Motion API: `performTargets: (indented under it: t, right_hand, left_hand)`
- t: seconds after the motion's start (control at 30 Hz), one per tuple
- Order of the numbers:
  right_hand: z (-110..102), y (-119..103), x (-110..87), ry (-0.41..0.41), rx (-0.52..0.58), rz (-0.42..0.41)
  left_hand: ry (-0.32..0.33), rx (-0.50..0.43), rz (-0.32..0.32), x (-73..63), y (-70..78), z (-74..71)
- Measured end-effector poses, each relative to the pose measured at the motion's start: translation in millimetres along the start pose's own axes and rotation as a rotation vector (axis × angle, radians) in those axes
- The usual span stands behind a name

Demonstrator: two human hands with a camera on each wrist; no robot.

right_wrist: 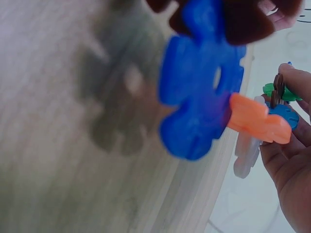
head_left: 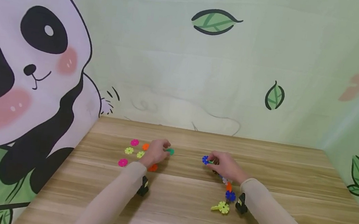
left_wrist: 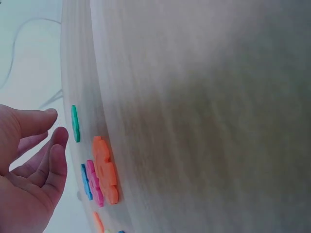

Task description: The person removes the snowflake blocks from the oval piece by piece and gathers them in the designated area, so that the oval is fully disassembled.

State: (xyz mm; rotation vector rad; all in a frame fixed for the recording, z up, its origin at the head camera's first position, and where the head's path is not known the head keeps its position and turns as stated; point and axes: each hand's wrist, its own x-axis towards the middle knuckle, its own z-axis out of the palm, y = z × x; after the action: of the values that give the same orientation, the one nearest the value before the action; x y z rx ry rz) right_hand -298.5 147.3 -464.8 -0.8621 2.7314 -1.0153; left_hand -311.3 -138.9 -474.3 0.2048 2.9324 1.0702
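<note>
My left hand (head_left: pixel 158 151) hovers by a green snowflake disc (head_left: pixel 170 151) on the table. In the left wrist view a gap shows between thumb and fingers, and the green disc (left_wrist: pixel 75 124) stands just past the fingertips. My right hand (head_left: pixel 226 166) pinches a chain of interlocked snowflake discs near its far end. A blue disc (head_left: pixel 205 160) forms that end, beside a green one partly hidden by the fingers. Towards me the chain runs through white, an orange disc (right_wrist: pixel 260 119), another blue disc (right_wrist: pixel 199 87) and a yellow disc (head_left: pixel 223 207).
Loose discs lie around the left hand: pink discs (head_left: pixel 134 142), yellow-green discs (head_left: pixel 129 151) and orange discs (head_left: pixel 153 167), some hidden under the wrist. The wood-grain table (head_left: pixel 174 208) ends at a backdrop (head_left: pixel 178 70) printed with a panda and leaves.
</note>
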Motion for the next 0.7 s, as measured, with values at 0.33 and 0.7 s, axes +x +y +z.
performTargets:
  t: [0.33, 0.7]
  right_hand:
    - [0, -4, -1.5, 0.005, 0.002, -0.003]
    - [-2, -6, -0.6, -0.002, -0.025, 0.000]
  left_hand:
    - [-0.032, -0.038, 0.119, -11.4, 8.0, 4.1]
    - [-0.068, -0.155, 0.173, -14.2, 22.9, 24.4]
